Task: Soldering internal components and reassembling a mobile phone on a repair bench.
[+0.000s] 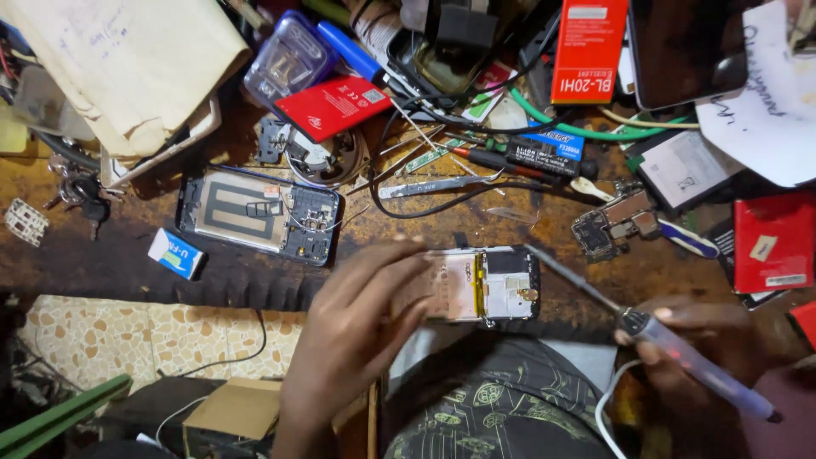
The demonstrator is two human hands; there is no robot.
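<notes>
Warm, fairly dim light falls from above onto the workbench (102, 255), leaving the floor below dark. The left hand (357, 331) is smeared by motion blur. Wide-lens bending curves the edges.

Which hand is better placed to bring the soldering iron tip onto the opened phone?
The right hand. It already holds the soldering iron, whose tip points at the opened phone from its right edge. The left hand rests on the phone's left end, steadying it, and holds no tool.

arms: bare, sleeveless | garment (493, 399): dark, pale green round print
</notes>
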